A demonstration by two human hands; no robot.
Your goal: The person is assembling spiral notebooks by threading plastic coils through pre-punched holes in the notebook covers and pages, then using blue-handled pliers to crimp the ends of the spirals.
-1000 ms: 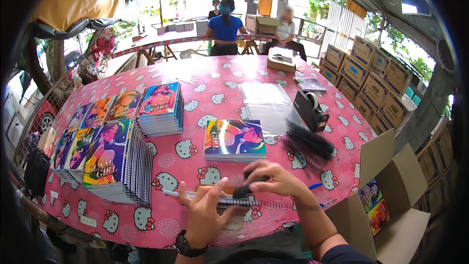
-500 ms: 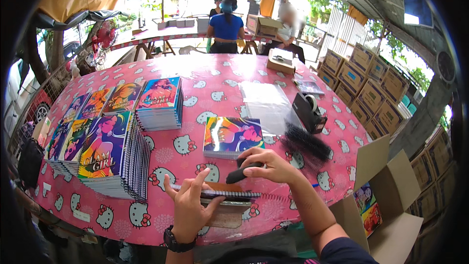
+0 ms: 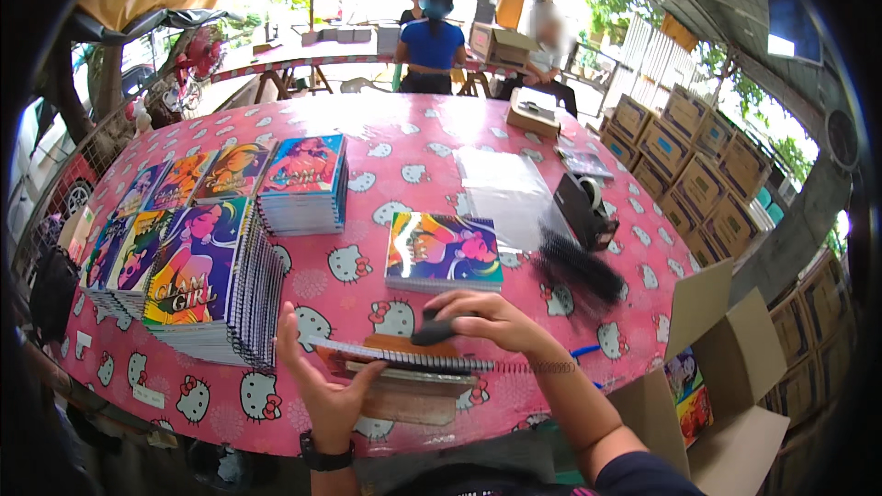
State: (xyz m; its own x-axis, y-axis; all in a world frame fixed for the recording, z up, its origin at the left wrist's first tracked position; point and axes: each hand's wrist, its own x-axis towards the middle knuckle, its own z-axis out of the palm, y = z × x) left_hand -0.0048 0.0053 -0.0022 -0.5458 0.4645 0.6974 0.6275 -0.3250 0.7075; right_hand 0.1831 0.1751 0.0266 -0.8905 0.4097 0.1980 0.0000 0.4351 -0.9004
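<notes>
A spiral-bound notebook (image 3: 404, 360) lies on top of a brown board at the table's near edge, its black wire spine facing me. My left hand (image 3: 323, 390) grips its left end, thumb on the cover and fingers raised. My right hand (image 3: 491, 320) presses a small dark tool (image 3: 432, 332) onto the notebook's top near the spine. A length of wire coil (image 3: 544, 367) sticks out past the notebook's right end, under my right wrist. Just beyond lies a small stack of colourful notebooks (image 3: 443, 251).
The pink cat-print table (image 3: 386, 152) carries tall notebook stacks at left (image 3: 207, 276) and centre-left (image 3: 303, 179), clear plastic sleeves (image 3: 501, 188), a black tape dispenser (image 3: 583, 208) and a pile of black coils (image 3: 574, 268). An open cardboard box (image 3: 726, 377) stands at right. People sit at a far table (image 3: 432, 37).
My left hand has shifted from lying spread on the notebook to gripping its left end. My right hand stays on the dark tool near the spine.
</notes>
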